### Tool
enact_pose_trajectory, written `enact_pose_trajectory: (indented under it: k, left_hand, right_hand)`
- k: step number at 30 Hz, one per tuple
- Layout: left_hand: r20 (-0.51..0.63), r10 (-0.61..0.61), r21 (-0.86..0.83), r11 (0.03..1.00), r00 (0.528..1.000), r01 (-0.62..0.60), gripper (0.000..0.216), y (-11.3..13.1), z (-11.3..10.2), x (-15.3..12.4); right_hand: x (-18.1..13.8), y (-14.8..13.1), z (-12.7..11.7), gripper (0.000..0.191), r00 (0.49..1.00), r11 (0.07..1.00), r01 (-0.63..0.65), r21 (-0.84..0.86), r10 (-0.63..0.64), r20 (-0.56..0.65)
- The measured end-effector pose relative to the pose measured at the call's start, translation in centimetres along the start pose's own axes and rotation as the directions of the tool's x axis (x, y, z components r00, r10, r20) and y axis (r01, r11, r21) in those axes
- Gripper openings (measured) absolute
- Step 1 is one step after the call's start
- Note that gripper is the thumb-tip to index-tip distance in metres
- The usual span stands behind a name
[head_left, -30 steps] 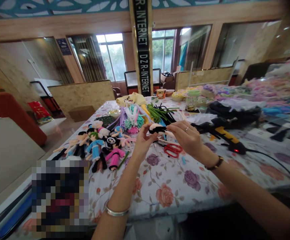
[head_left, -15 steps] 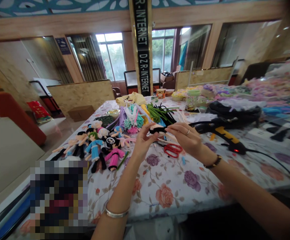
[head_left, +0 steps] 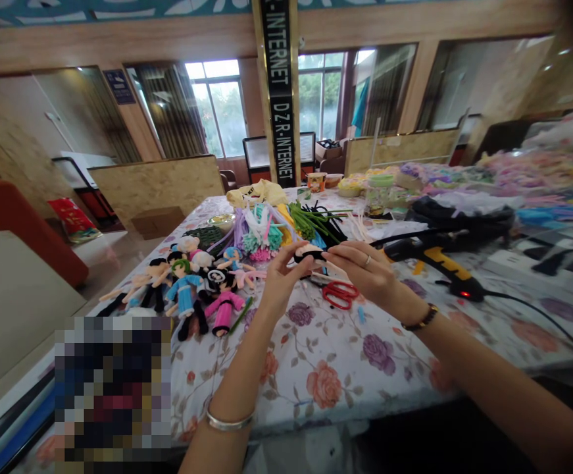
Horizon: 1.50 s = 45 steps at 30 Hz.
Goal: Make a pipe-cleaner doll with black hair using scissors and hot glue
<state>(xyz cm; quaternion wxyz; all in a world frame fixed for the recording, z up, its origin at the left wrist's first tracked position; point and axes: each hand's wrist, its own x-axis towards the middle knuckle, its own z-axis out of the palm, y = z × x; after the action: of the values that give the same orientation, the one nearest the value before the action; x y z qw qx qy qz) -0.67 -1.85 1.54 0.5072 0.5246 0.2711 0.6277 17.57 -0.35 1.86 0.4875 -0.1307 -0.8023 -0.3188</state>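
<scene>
Above the table I hold a small peach and black pipe-cleaner doll (head_left: 310,253), partly hidden by my fingers. My left hand (head_left: 286,273) pinches its left end between thumb and fingers. On its other end, the fingertips of my right hand (head_left: 365,270) are closed together. Red-handled scissors (head_left: 340,295) lie on the cloth just below my hands. To the left rest several finished-looking dolls, among them one in a blue robe (head_left: 186,296) and one in pink (head_left: 224,308).
Behind my hands lie bundles of coloured pipe cleaners (head_left: 261,230). A black and yellow glue gun (head_left: 444,263), its red light lit and cord trailing, lies at right. Tubs (head_left: 316,182) and heaped pastel material (head_left: 537,178) fill the back of the flowered tablecloth (head_left: 325,355). A blurred patch covers the lower left.
The view has shifted slightly. Both hands keep their grip on the doll, with only a slight change in its tilt. The things on the table lie as before.
</scene>
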Motion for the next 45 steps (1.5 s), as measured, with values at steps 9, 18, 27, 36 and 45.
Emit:
enact_pose_trajectory:
  k: [9,18,27,36,45]
  left_hand:
    - [-0.008,0.013,-0.016,1.000,1.000,-0.013,0.033,0.4,0.1,-0.1]
    - [0.015,0.011,-0.053,0.999,1.000,-0.010,0.029,0.3,0.0,0.0]
    - [0.013,0.015,-0.025,1.000,1.000,-0.014,0.029,0.2,-0.2,0.1]
    - [-0.013,0.053,0.090,0.995,0.999,-0.052,0.032,-0.2,-0.3,0.1]
    - [-0.040,0.075,0.100,0.992,0.996,-0.071,0.032,-0.2,-0.2,0.2]
  right_hand:
    - [0.3,-0.1,-0.4,0.038,1.000,1.000,-0.022,0.020,0.022,0.000]
    - [1.2,-0.1,-0.2,0.027,0.994,0.988,-0.111,0.103,0.113,-0.011]
    - [2.1,-0.3,-0.7,0.025,0.990,0.984,-0.141,0.108,0.137,0.041]
    - [2.0,-0.4,-0.7,0.025,0.993,0.993,-0.089,0.071,0.084,0.079]
    - [1.8,-0.4,-0.7,0.027,0.981,0.985,-0.143,0.096,0.127,0.149]
